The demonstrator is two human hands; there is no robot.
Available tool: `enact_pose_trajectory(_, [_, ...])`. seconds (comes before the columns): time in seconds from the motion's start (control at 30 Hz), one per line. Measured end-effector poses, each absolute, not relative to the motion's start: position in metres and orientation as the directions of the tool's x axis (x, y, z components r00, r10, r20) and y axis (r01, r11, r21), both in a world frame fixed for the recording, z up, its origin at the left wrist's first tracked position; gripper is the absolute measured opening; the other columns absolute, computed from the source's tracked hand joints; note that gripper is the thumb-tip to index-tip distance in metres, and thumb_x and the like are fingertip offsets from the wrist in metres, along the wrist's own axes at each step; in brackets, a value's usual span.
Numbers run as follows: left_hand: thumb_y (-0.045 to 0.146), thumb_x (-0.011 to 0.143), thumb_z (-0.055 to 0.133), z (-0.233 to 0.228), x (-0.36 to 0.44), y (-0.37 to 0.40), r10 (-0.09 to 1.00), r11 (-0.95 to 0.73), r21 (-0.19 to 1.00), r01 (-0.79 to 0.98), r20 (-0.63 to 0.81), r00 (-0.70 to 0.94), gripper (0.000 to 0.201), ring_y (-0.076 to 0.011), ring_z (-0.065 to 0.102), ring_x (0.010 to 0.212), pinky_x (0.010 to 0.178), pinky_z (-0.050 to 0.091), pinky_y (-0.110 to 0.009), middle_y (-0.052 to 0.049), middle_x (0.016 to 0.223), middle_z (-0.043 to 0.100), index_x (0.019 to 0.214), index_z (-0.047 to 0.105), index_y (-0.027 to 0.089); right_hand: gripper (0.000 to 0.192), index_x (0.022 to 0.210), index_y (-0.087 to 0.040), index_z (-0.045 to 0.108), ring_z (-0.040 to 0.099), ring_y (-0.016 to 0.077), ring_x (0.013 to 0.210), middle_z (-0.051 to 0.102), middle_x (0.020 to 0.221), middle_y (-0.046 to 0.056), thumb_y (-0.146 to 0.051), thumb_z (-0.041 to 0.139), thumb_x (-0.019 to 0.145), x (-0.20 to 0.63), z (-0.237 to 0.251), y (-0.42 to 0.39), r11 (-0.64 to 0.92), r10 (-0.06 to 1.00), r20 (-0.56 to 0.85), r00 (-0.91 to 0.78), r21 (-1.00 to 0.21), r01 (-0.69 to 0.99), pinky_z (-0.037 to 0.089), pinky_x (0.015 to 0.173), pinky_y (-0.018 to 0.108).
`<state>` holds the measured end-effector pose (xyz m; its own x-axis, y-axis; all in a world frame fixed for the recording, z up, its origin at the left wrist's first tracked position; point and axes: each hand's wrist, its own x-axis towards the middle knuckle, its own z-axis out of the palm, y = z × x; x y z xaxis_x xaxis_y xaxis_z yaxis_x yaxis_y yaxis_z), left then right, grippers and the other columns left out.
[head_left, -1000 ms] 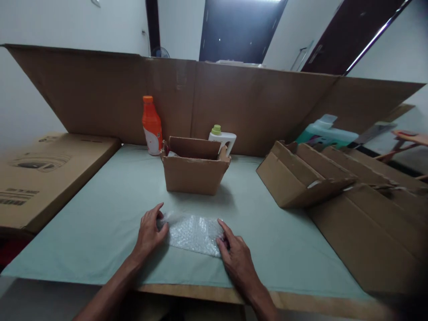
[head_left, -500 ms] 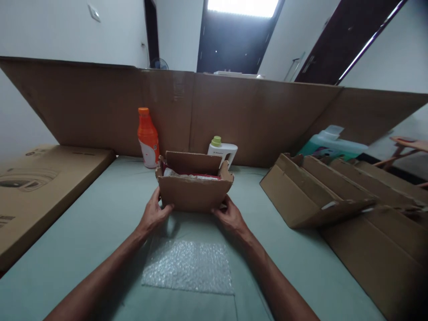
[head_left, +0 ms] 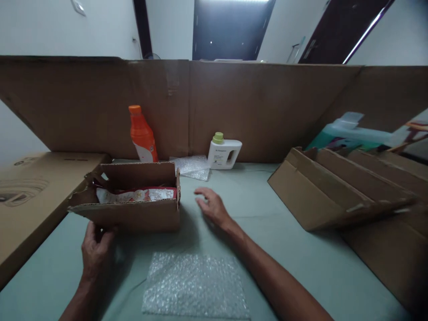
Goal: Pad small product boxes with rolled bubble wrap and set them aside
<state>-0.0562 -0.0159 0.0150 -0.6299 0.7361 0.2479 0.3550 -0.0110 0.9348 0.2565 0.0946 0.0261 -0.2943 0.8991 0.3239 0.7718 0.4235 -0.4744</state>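
Observation:
A small open cardboard box (head_left: 133, 214) sits left of centre on the green table cover, holding a red and white packet (head_left: 137, 194). My left hand (head_left: 95, 249) grips the box's near left bottom corner. Just right of the box, my right hand (head_left: 212, 207) hovers over the table with its fingers spread and holds nothing. A flat sheet of bubble wrap (head_left: 195, 285) lies on the table in front of me, below both hands.
An orange bottle (head_left: 142, 136), a white bottle with a green cap (head_left: 223, 152) and a second piece of bubble wrap (head_left: 192, 166) stand by the tall cardboard wall (head_left: 267, 107). Flattened cartons (head_left: 334, 187) lie at right, a large flat box (head_left: 30, 196) at left.
Both hands left the bubble wrap and took the small box by its sides. The box has since slid to the left; my right hand has let go of it.

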Motion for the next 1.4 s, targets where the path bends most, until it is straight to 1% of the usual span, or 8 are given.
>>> enact_pose_trajectory(0.13, [0.043, 0.068, 0.067, 0.008, -0.051, -0.012, 0.766, 0.005, 0.963, 0.27, 0.17, -0.62, 0.037, -0.0189, 0.054, 0.078, 0.067, 0.044, -0.028, 0.001, 0.083, 0.061, 0.097, 0.061, 0.022, 0.042, 0.125, -0.016, 0.068, 0.051, 0.0311, 0.128, 0.059, 0.141, 0.016, -0.007, 0.051, 0.088, 0.261, 0.038, 0.166, 0.357, 0.909, 0.339, -0.241, -0.339, 0.87, 0.038, 0.106, 0.049])
enact_pose_trajectory(0.3, [0.045, 0.07, 0.069, 0.0, -0.055, -0.012, 0.787, 0.043, 0.962, 0.269, 0.133, -0.602, 0.042, -0.0214, 0.06, 0.082, 0.068, 0.046, -0.028, -0.001, 0.091, 0.066, 0.105, 0.062, 0.023, 0.029, 0.1, -0.016, 0.076, 0.04, 0.0298, 0.138, 0.059, 0.142, 0.014, -0.003, 0.056, 0.084, 0.228, 0.04, 0.22, 0.464, 0.87, 0.271, -0.411, -0.169, 0.87, 0.035, 0.104, 0.044])
enact_pose_trajectory(0.4, [0.045, 0.071, 0.069, 0.0, -0.056, -0.013, 0.791, 0.041, 0.966, 0.257, 0.126, -0.599, 0.042, -0.0215, 0.061, 0.082, 0.068, 0.047, -0.028, -0.002, 0.092, 0.067, 0.106, 0.062, 0.023, 0.037, 0.115, -0.012, 0.071, 0.039, 0.0284, 0.139, 0.064, 0.134, 0.017, -0.001, 0.048, 0.088, 0.22, 0.044, 0.225, 0.471, 0.862, 0.268, -0.43, -0.11, 0.875, 0.032, 0.105, 0.044])
enact_pose_trajectory(0.5, [0.043, 0.07, 0.07, 0.003, -0.055, -0.012, 0.795, 0.023, 0.966, 0.259, 0.14, -0.59, 0.042, -0.0222, 0.061, 0.085, 0.07, 0.049, -0.029, -0.002, 0.093, 0.066, 0.107, 0.062, 0.023, 0.042, 0.129, -0.011, 0.063, 0.034, 0.0282, 0.144, 0.058, 0.143, 0.017, -0.004, 0.043, 0.093, 0.231, 0.051, 0.213, 0.471, 0.853, 0.282, -0.44, -0.052, 0.881, 0.029, 0.109, 0.046])
enact_pose_trajectory(0.7, [0.043, 0.069, 0.069, 0.011, -0.05, -0.011, 0.799, 0.006, 0.965, 0.264, 0.154, -0.582, 0.038, -0.0213, 0.059, 0.079, 0.067, 0.048, -0.029, -0.001, 0.085, 0.064, 0.1, 0.061, 0.023, 0.029, 0.108, -0.017, 0.073, 0.038, 0.0285, 0.142, 0.054, 0.149, 0.011, -0.009, 0.056, 0.086, 0.247, 0.047, 0.192, 0.522, 0.832, 0.186, -0.522, 0.055, 0.851, 0.039, 0.101, 0.043])
enact_pose_trajectory(0.87, [0.045, 0.067, 0.068, 0.012, -0.049, -0.01, 0.801, 0.001, 0.959, 0.283, 0.169, -0.575, 0.039, -0.0218, 0.059, 0.079, 0.067, 0.047, -0.029, -0.001, 0.083, 0.064, 0.098, 0.061, 0.022, 0.037, 0.115, -0.013, 0.07, 0.042, 0.0286, 0.14, 0.055, 0.148, 0.015, -0.004, 0.055, 0.083, 0.231, 0.034, 0.205, 0.512, 0.838, 0.188, -0.513, 0.056, 0.857, 0.042, 0.098, 0.042])
enact_pose_trajectory(1.17, [0.045, 0.064, 0.068, 0.014, -0.051, -0.008, 0.799, 0.024, 0.962, 0.272, 0.145, -0.584, 0.041, -0.0208, 0.057, 0.077, 0.066, 0.045, -0.029, -0.001, 0.082, 0.062, 0.096, 0.06, 0.021, 0.049, 0.146, -0.006, 0.046, 0.033, 0.0306, 0.147, 0.043, 0.157, 0.02, -0.014, 0.041, 0.097, 0.247, 0.074, 0.174, 0.402, 0.836, 0.404, -0.372, 0.011, 0.915, 0.029, 0.112, 0.046])
enact_pose_trajectory(1.4, [0.04, 0.067, 0.067, 0.017, -0.054, -0.01, 0.803, -0.045, 0.954, 0.295, 0.211, -0.558, 0.035, -0.0174, 0.054, 0.076, 0.068, 0.044, -0.027, 0.001, 0.082, 0.059, 0.094, 0.058, 0.021, 0.034, 0.129, -0.012, 0.06, 0.056, 0.0297, 0.128, 0.067, 0.133, 0.015, -0.016, 0.05, 0.097, 0.324, 0.083, 0.023, 0.41, 0.665, 0.626, -0.408, 0.152, 0.899, 0.037, 0.104, 0.045])
